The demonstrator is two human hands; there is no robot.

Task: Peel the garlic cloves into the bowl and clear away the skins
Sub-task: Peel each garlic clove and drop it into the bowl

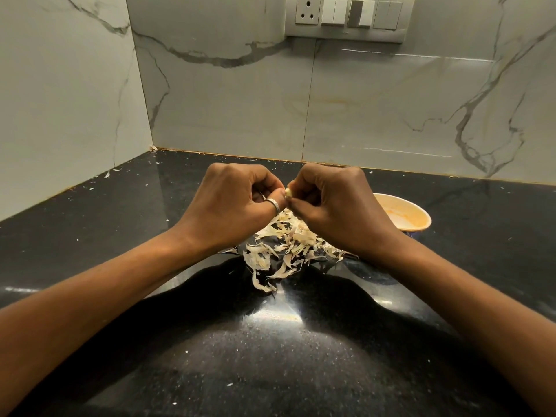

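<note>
One garlic clove sits pinched between both hands, raised above the pile of skins on the black counter. The left hand and right hand are curled, with their fingertips gripping the clove from either side. We judge the clove firm, light and probably slick once bare. It is best held at its ends while a nail lifts the papery, easily torn skin. The bowl stands just right of the pile, partly hidden behind the right hand, so we cannot see whether it holds cloves. How much skin the clove wears is too small to tell.
</note>
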